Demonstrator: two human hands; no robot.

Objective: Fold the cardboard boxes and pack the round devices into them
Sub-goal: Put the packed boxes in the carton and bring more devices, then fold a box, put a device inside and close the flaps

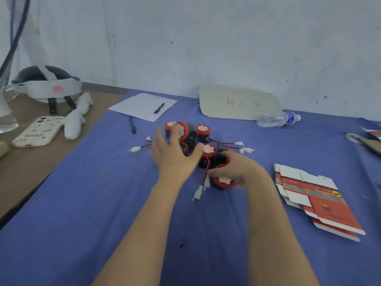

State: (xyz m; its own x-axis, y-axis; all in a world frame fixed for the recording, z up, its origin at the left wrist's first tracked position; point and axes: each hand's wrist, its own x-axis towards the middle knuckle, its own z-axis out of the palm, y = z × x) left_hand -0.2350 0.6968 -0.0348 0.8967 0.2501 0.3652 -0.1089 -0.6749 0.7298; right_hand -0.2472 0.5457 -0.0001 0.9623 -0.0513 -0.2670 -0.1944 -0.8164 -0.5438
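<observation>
A table (pixel 68 213) draped in a slightly creased blue cloth fills most of the view. The cloth's left edge runs diagonally, with bare brown tabletop beyond it, and its far edge meets a pale fabric wall (pixel 206 38). Broad open cloth lies on the near side and to the left of the forearms.

An oval sheet of plain cardboard (pixel 239 103) marked in pen leans at the back. To the right, well apart from the devices across a strip of bare cloth, lies a fanned stack of flat, unfolded red-and-white cardboard boxes (pixel 315 199), glossy with sharp die-cut flaps. A grey-and-white padded headset (pixel 45 85) sits on the brown part at the far left, and a white sheet of paper (pixel 142 106) lies at the back of the cloth.

The round devices (pixel 203 131), black cylinders with red rims and white toothed faces, cluster mid-table, trailing thin red and black wires with white plastic connectors (pixel 135 149). The left hand (pixel 175 153) is spread wide over the cluster's left side; blur hides whether it touches. The right hand (pixel 233 166) curls around the nearest device (pixel 223 180), at the cluster's near edge.

A clear plastic bottle (pixel 278 119) lies on its side below the oval sheet. A phone in a cream case (pixel 37 131) rests near the headset. One black pen (pixel 159 108) lies on the paper, and another (pixel 132 125) just beside it.
</observation>
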